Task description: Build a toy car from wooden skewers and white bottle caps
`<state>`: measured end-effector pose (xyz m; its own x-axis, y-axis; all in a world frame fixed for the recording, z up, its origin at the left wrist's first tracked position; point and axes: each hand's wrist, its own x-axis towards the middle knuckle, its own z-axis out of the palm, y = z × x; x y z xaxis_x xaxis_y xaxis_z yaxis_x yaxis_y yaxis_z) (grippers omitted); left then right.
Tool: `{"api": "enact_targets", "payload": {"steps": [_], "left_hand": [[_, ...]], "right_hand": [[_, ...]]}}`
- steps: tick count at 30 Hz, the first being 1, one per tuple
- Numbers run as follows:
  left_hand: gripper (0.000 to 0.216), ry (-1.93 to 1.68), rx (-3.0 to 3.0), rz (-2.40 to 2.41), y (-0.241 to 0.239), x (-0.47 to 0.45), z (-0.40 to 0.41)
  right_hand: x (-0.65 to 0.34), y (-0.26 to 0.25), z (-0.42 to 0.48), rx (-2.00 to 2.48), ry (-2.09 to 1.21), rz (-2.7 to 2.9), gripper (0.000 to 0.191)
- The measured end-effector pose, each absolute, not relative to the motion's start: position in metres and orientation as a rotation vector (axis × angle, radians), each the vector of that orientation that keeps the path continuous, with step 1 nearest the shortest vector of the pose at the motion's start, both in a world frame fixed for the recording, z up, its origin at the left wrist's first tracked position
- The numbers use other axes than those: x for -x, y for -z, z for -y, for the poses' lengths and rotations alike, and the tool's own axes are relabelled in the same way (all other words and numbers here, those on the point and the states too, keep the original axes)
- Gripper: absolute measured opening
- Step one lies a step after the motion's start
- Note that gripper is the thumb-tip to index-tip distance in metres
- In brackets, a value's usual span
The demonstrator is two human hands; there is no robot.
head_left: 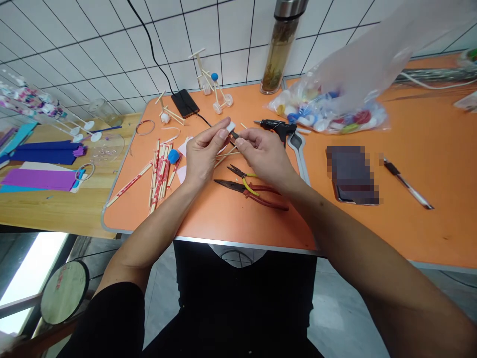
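Note:
Over the orange table, my left hand [204, 151] pinches a small white cap-like piece [230, 127] between thumb and fingers. Close beside it, my right hand [263, 155] is closed on a small dark, thin object [234, 134], whose tip points at the white piece; its kind is mostly hidden by the fingers. Below the hands lie small yellow-handled pliers [238, 172] and larger red-handled pliers [229, 186]. Bare wooden sticks [225, 158] lie partly hidden under the hands. Left of my left hand are several red-and-cream wrapped chopsticks [161, 174] and a blue ball [173, 156].
A black glue gun [278, 127] lies behind my right hand. Stick models with white wheels [217, 107] stand near the wall, beside a black power bank [185, 103]. A tea bottle [280, 59], a plastic bag of caps [335, 109], a phone [352, 174] and a pen [408, 184] are further right.

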<state>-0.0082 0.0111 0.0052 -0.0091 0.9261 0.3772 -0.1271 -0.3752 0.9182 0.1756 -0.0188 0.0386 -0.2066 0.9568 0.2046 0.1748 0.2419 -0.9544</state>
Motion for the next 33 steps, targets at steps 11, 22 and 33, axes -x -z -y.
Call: {"api": "enact_targets", "payload": {"steps": [11, 22, 33], "left_hand": [[0.04, -1.595, -1.442, -1.052, -0.009, 0.008, -0.004], [0.036, -1.58, -1.341, -0.935, -0.01, 0.008, -0.001], [0.042, -1.57, -1.419, -0.894, -0.014, 0.005, 0.002]], "right_hand": [[-0.158, -0.041, 0.039, 1.487, -0.295, 2.033, 0.034], [-0.174, -0.046, 0.026, 1.047, -1.403, 1.514, 0.024], [-0.184, -0.051, 0.023, 0.847, -1.855, 1.333, 0.026]]}}
